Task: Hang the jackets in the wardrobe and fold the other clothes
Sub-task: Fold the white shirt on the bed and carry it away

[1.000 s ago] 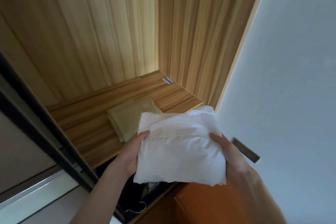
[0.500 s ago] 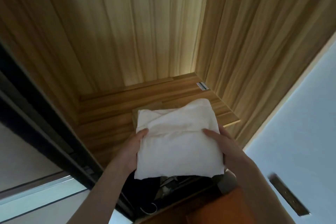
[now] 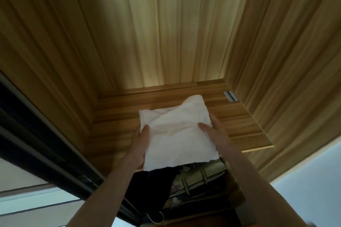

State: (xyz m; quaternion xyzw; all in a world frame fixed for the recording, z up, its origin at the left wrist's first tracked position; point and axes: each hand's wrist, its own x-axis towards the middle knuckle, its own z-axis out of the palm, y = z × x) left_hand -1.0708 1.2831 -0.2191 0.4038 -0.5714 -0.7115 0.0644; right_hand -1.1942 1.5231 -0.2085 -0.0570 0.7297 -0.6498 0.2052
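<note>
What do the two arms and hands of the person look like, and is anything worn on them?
The left hand and the right hand are bare, without gloves, and no ring or watch is visible. Both forearms are uncovered as far as the picture shows; no sleeve appears.

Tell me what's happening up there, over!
Left hand and right hand hold the folded white cloth. Cloth over the wardrobe shelf. Nothing visible blocking.

Bare wooden shelf (image 3: pixel 114 131) lies open at 9 and 3 o'clock of the folded white garment (image 3: pixel 177 134); wardrobe walls (image 3: pixel 276 61) close in at 12, hanging clothes (image 3: pixel 184 186) crowd 6 o'clock.
</note>
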